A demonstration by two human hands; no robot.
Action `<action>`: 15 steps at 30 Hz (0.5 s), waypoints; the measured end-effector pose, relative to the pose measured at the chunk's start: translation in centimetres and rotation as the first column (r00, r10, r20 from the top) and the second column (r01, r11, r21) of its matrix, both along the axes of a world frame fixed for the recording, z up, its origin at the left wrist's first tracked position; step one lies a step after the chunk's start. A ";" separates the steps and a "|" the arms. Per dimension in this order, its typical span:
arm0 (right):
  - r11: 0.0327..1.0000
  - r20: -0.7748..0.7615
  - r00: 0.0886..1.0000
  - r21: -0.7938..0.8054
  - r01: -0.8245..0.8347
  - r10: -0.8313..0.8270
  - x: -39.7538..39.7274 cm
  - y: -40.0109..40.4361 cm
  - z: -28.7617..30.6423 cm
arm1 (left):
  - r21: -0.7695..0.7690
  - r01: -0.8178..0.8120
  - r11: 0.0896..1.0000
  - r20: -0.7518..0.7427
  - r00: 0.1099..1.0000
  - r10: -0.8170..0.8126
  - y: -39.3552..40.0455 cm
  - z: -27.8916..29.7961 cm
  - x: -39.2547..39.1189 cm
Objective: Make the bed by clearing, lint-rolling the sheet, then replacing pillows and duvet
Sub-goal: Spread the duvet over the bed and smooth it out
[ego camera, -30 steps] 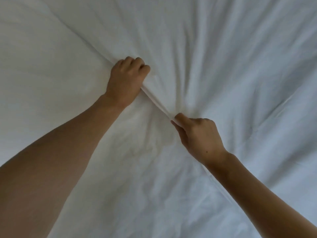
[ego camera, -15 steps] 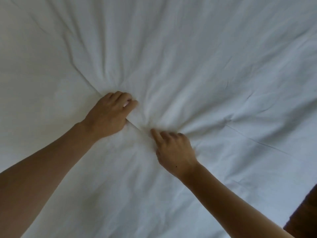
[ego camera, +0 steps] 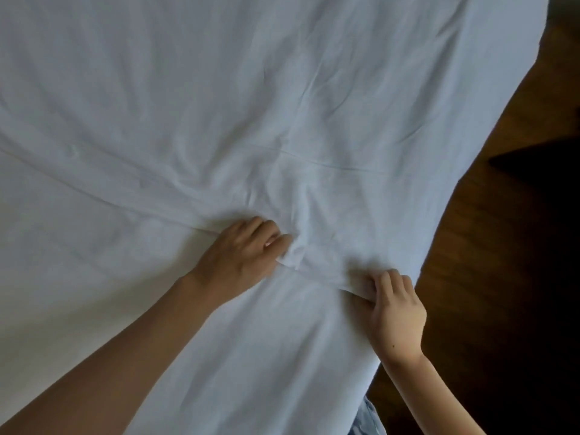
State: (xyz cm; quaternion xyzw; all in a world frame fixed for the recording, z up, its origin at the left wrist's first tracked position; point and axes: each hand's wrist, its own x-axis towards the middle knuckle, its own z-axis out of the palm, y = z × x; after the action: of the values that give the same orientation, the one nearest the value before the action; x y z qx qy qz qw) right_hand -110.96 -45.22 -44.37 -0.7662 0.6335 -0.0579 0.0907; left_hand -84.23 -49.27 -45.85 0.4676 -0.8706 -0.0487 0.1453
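Observation:
A white duvet [ego camera: 219,105] fills nearly the whole view, creased and bunched around my hands. My left hand [ego camera: 241,252] grips a fold of its edge near the middle of the frame, fingers curled into the cloth. My right hand [ego camera: 394,312] pinches the same edge a little lower and to the right, close to the duvet's right border. Between the two hands the edge runs as a raised ridge. No pillows or lint roller are in view.
Dark wooden floor [ego camera: 502,246] shows along the right side, beyond the duvet's curved border. A strip of light blue clothing [ego camera: 367,419] shows at the bottom edge.
Both hands have drawn the duvet edge down and to the right, and have moved further apart. The floor on the right has come into view.

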 end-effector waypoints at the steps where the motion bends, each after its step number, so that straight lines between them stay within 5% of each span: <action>1: 1.000 0.019 1.000 -0.003 0.001 -0.001 -0.7 0.4 0.0 | -0.004 0.020 1.000 0.007 1.000 -0.020 0.0 0.2 -0.5; 5: 0.987 0.186 0.975 0.082 -0.142 0.125 -2.3 1.1 1.0 | 0.066 0.159 0.985 0.003 0.987 -0.159 0.7 0.6 -1.2; 10: 0.857 0.235 0.861 0.157 -0.491 0.451 -3.2 -1.8 2.8 | 0.248 0.373 0.894 0.013 0.921 -0.388 -0.4 2.5 -0.4; 13: 0.903 0.250 0.868 -0.115 -0.414 0.429 0.5 -8.1 3.6 | 0.104 0.076 0.992 -0.117 0.991 -0.063 -4.4 4.6 -1.3; 15: 0.936 0.242 0.916 -0.229 -0.266 0.319 4.9 -14.4 3.3 | -0.046 -0.265 0.963 -0.134 0.957 0.257 -9.0 4.7 -1.2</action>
State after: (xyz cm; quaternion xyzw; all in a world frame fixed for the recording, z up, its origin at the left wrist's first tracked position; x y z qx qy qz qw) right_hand -106.09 -59.60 -41.04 -0.8422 0.4837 -0.2104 0.1115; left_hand -85.43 -58.32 -41.14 0.5694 -0.7913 -0.0309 0.2205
